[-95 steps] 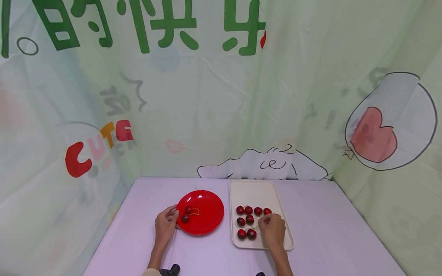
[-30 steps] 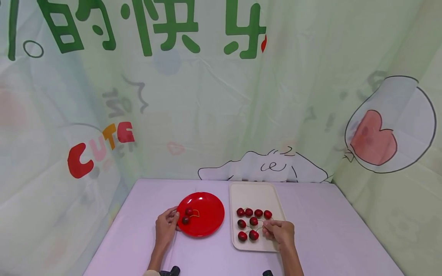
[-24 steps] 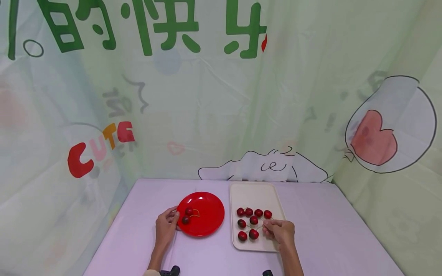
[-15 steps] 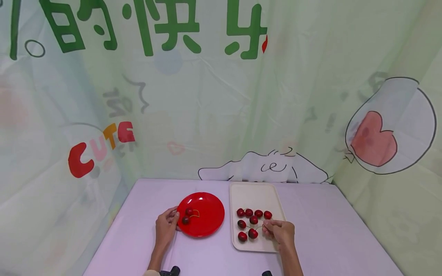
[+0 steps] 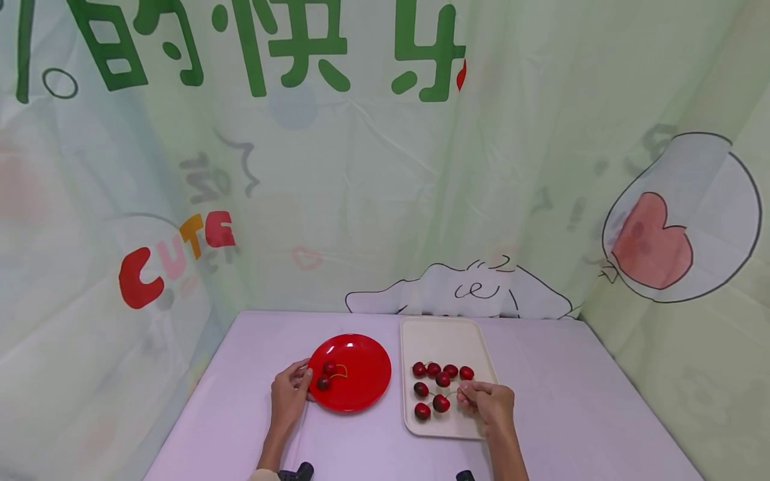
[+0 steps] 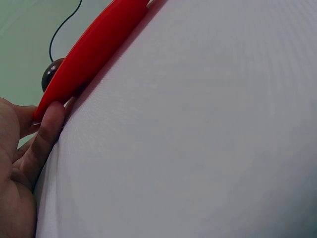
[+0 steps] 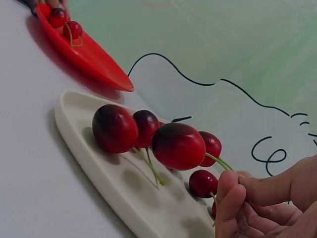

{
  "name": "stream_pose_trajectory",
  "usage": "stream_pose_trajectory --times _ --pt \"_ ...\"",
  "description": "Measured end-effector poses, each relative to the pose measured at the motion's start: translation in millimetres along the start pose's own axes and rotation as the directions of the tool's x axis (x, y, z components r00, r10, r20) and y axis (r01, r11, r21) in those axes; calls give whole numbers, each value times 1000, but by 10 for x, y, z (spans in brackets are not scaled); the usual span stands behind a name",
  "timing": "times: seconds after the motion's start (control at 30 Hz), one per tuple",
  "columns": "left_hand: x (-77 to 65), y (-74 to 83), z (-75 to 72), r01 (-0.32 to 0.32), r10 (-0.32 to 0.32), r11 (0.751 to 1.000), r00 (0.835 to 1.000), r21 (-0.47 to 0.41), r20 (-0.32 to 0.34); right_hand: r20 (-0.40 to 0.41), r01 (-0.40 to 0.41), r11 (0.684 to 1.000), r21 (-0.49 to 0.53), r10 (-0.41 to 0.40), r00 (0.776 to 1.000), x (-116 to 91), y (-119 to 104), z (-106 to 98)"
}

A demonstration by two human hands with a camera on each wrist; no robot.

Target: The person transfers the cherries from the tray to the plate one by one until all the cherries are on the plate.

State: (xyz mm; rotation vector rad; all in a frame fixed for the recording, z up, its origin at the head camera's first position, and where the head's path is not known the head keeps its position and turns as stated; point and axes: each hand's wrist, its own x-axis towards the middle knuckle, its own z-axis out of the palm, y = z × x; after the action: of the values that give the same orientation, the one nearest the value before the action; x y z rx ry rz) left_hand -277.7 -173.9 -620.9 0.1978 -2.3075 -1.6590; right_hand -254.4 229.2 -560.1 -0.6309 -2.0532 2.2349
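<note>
My left hand (image 5: 290,394) grips the near-left rim of a red plate (image 5: 369,374), thumb above and fingers below, as the left wrist view shows. On the plate lie two dark red cherries (image 5: 323,383) with joined stems. My right hand (image 5: 490,403) is over the right side of a cream tray (image 5: 442,334). Its thumb and fingertips pinch a green stem (image 7: 218,160) that runs to a cherry (image 7: 178,146), which looks raised off the tray. Another cherry (image 7: 210,148) shows just behind it; whether its stem is also held I cannot tell.
Several other cherries (image 5: 422,411) lie in rows on the tray, some with stems. Plate and tray stand side by side on a pale lilac tablecloth (image 5: 553,387). A printed fabric curtain (image 5: 385,200) hangs behind and at both sides.
My right hand has shifted right, still pinching at the stems. Two cherries left of its fingers have moved slightly right, then slightly up. My left hand and the plate have stayed in place.
</note>
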Motion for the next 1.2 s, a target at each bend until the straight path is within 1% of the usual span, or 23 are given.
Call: stream_pose_trajectory --times 0.23,0.43,0.67,0.77,0.9,1.0,1.07,1.2 --pt "14 -45 16 4 -4 1000 1000 -3 -3 9 -19 1000 -2 19 1000 73 26 -27" --pt "13 -46 16 5 -5 1000 1000 -19 -6 7 -43 999 -7 43 999 80 35 17" --pt "16 -34 22 -5 5 1000 1000 -26 -10 18 -38 999 30 37 999 20 37 94" --pt "19 -34 21 2 -2 1000 1000 -21 -9 20 -24 999 46 24 1000 2 34 124" --pt "26 -36 15 2 -2 1000 1000 -12 -5 20 -15 999 45 14 1000 -9 23 166" --pt "26 -26 3 -8 8 1000 1000 -16 -8 29 -16 998 67 14 999 -16 17 208" --pt "24 -21 -1 -24 23 1000 1000 -21 -9 52 -14 995 102 8 999 -39 12 233" --pt "21 -31 -3 -29 29 999 1000 -18 -7 87 -19 984 176 3 996 -109 -11 290"
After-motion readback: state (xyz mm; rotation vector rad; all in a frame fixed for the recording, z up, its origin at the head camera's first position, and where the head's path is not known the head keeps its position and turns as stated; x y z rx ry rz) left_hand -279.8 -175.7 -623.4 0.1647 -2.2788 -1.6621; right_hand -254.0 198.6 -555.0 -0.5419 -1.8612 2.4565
